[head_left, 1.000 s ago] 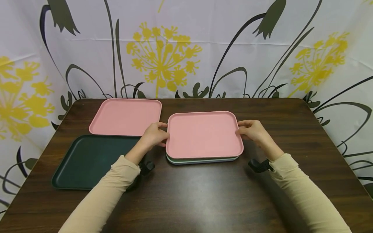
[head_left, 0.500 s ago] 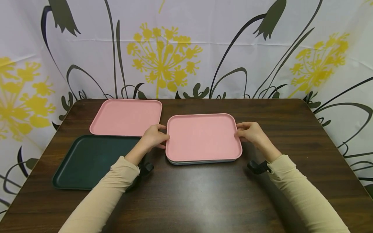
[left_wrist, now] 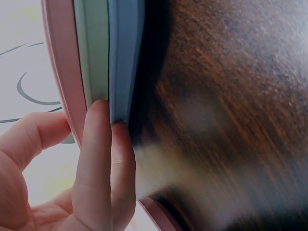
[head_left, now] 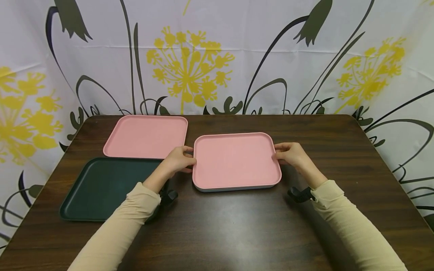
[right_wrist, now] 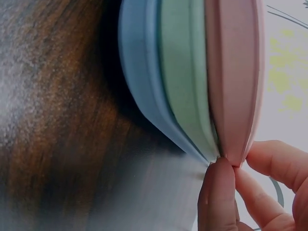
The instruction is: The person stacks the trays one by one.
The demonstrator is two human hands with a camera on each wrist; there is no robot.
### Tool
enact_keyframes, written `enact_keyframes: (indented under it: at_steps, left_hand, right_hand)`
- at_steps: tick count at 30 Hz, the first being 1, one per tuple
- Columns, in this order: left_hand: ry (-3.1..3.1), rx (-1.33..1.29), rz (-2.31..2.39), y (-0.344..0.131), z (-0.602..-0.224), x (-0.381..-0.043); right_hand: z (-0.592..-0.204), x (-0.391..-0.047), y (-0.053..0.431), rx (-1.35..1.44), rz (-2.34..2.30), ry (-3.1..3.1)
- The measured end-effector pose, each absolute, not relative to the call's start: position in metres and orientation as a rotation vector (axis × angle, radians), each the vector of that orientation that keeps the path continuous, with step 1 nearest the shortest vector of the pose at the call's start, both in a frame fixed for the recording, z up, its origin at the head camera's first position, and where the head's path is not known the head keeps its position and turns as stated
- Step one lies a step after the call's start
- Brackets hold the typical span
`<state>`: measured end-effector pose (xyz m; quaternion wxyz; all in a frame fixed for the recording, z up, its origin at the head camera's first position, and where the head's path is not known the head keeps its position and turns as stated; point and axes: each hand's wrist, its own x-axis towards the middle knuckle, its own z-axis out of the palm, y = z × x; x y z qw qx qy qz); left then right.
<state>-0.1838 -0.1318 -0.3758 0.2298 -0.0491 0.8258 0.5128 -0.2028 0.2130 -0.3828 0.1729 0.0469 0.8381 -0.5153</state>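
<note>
Brown table [head_left: 220, 229] below, left grip [head_left: 177, 159] and right grip [head_left: 291, 155] hold stacked trays [head_left: 235, 162] (pink over green over blue).

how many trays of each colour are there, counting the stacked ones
Pink: 2 (stacked top tray, back-left tray)
Dark green: 1 (front-left tray)
Light green: 1 (stacked middle tray)
Blue: 1 (stacked bottom tray)
Total: 5 trays

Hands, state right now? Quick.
Left hand: holding the left edge of the pink-green-blue tray stack.
Right hand: holding that stack's right edge.
</note>
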Motion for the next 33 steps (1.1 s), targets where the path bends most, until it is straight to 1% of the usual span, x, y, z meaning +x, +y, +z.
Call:
enact_keyframes:
  at_steps: [11, 19, 27, 33]
  left_hand:
    - [2.257, -0.126, 1.416, -0.133, -0.373, -0.182]
    - [2.266, -0.055, 1.359, -0.142, -0.366, -0.183]
    - [2.309, -0.023, 1.313, -0.162, -0.347, -0.188]
    - [2.391, -0.039, 1.282, -0.19, -0.333, -0.194]
  right_hand:
    - [-0.387, -0.202, 0.212, 0.131, -1.447, 2.412]
    - [-0.388, -0.204, 0.211, 0.14, -1.414, 2.403]
    - [-0.388, -0.203, 0.212, 0.143, -1.403, 2.379]
    - [-0.389, -0.202, 0.212, 0.136, -1.411, 2.357]
